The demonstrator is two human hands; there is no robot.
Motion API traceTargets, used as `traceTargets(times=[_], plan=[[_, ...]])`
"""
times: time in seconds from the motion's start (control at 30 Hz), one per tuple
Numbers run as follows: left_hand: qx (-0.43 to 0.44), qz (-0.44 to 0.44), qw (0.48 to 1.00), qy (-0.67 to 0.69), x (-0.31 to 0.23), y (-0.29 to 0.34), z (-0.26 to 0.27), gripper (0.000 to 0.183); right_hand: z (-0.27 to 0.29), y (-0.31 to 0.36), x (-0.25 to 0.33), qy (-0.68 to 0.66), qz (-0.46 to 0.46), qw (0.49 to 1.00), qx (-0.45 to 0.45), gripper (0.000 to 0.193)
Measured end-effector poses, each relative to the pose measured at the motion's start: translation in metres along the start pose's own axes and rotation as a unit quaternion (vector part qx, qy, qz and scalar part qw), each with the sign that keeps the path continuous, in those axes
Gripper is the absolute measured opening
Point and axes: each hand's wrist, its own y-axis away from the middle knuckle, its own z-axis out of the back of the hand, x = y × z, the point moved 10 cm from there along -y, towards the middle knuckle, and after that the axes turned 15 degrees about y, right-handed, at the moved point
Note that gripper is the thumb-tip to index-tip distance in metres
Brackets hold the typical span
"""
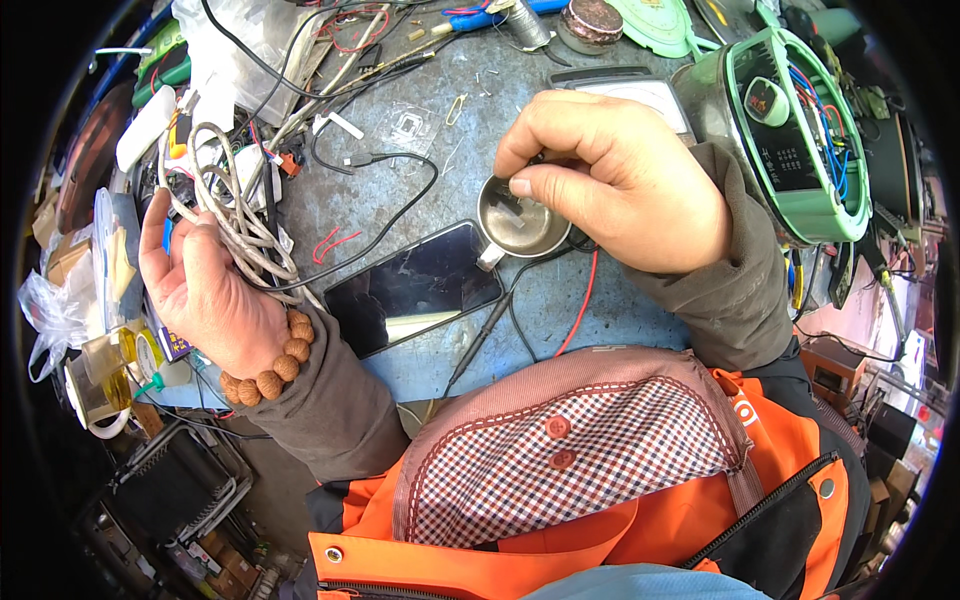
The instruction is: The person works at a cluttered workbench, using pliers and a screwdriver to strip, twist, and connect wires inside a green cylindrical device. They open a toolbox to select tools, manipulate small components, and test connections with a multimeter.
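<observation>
My right hand (620,185) is over a small round metal cup (525,232), thumb and index finger pinched at its far rim. Whatever sits between those fingertips is too hidden to name. A dull bottom shows inside the cup, which has a short tab on its near-left side. On the left, my left hand (215,290) lies palm up with its fingers half curled and apart. It rests against a coiled bundle of grey cable (240,215), one loop passing by the fingers. Between my hands lies a black smartphone (415,290) with a shiny, reflecting screen.
A green-rimmed appliance housing with wires (790,150) stands at the right. Behind are a solder spool (520,25), a round tin (590,25) and a green lid (650,22). Black test leads (485,335) and a red wire (580,300) cross the bench's near side. Plastic bags (235,50) crowd the far left.
</observation>
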Motion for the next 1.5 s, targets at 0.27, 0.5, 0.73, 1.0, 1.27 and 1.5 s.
traceTargets(times=[0.27, 0.5, 0.73, 1.0, 1.27, 1.5], plan=[[-0.013, 0.0, 1.0, -0.005, 0.001, 0.001, 0.0, 0.049, -0.009, 0.005, -0.008, -0.093, -0.072, 0.993, 0.019, 0.02], [-0.004, 0.003, 1.0, -0.005, 0.0, 0.001, -0.001, 0.049, 0.001, 0.006, -0.011, -0.123, -0.08, 0.989, 0.001, 0.025], [-0.016, 0.007, 1.0, -0.02, 0.001, 0.002, -0.002, 0.05, 0.016, 0.011, -0.022, -0.196, -0.143, 0.967, -0.079, 0.023], [-0.015, -0.01, 1.0, -0.004, -0.001, 0.006, -0.003, 0.044, 0.016, 0.012, -0.023, -0.185, -0.143, 0.969, -0.076, 0.019], [0.006, 0.02, 0.999, 0.033, 0.004, 0.008, -0.004, 0.047, 0.053, -0.017, 0.015, -0.095, -0.099, 0.984, -0.111, 0.018], [-0.007, 0.024, 0.998, 0.05, 0.0, 0.012, 0.002, 0.048, 0.047, -0.146, -0.012, 0.057, -0.131, 0.989, -0.031, 0.024]])
